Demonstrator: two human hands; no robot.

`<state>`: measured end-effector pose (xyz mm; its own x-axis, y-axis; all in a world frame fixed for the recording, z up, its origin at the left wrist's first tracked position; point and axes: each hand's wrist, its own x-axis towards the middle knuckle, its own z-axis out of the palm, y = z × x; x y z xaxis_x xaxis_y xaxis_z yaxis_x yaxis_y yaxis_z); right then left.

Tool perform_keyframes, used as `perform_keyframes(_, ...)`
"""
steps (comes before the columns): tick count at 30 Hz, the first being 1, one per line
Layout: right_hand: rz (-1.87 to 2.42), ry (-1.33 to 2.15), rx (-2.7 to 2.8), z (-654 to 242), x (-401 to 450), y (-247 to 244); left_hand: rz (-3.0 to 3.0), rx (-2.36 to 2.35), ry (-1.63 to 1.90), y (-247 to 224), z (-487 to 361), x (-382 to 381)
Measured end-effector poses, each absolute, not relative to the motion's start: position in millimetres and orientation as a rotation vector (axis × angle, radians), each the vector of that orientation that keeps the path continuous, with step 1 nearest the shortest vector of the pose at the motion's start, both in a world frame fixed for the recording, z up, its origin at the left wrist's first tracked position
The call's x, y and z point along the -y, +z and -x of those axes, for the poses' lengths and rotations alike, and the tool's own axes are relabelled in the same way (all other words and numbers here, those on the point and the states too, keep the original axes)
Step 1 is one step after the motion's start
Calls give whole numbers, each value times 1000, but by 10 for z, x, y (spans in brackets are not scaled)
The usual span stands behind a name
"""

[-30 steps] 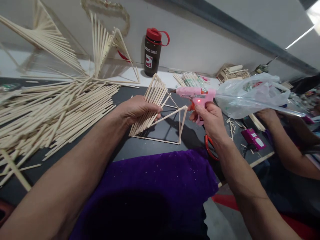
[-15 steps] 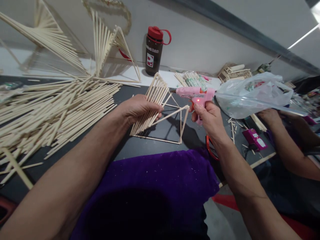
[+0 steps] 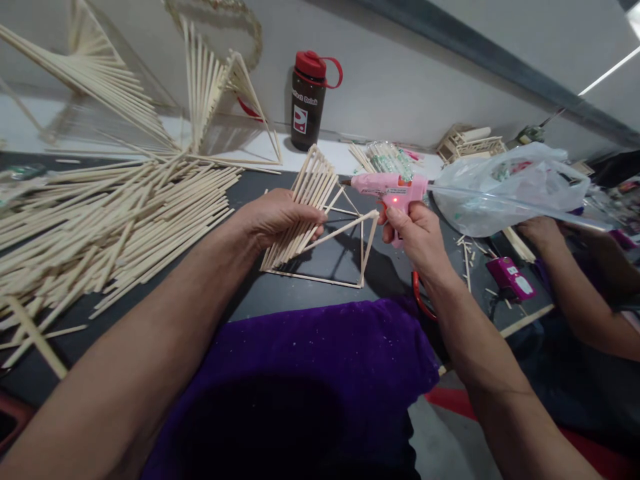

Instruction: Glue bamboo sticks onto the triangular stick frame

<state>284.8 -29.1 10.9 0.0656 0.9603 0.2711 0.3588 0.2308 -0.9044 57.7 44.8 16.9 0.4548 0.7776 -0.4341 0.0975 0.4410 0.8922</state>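
Observation:
My left hand (image 3: 285, 217) is closed around the slanted row of sticks in a wooden stick frame (image 3: 320, 183), thumb on the near side. The frame's open square part rests on the dark table to the right of that hand. My right hand (image 3: 413, 223) grips a pink glue gun (image 3: 390, 189) by its handle, with a red light lit on it. The gun's nozzle points left, close to the upper ends of the sticks; whether it touches them I cannot tell. A long clear glue stick (image 3: 490, 195) runs out of the gun's back.
Loose wooden sticks (image 3: 170, 220) lie piled at left, below a finished-looking stick structure (image 3: 210, 100). A dark bottle (image 3: 307, 103) with a red lid stands behind. Right are a plastic bag (image 3: 505, 190), a purple box (image 3: 510, 279) and another person's hand (image 3: 543, 237). Purple cloth (image 3: 320, 360) covers my lap.
Almost nothing differs. The glue gun and my right hand have shifted very slightly left, while my left hand and the stick frame keep their place.

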Motion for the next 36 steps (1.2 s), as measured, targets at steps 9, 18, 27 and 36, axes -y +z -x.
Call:
perform_keyframes(9,1344,723,1494,-2828,297,119,-1063,-1009,551,152,-571,-452)
perform_keyframes(18,1366,720,1484,-2815,306,133,-1067,-1008,543,158,-571,-447)
perform_keyframes(27,1342,699,1502,-2813,309,135,-1060,-1018,541,165,-571,-439)
perform_keyframes(36,1361,694,1499,-2810,311,142,-1075,-1009,543,143,-563,-448)
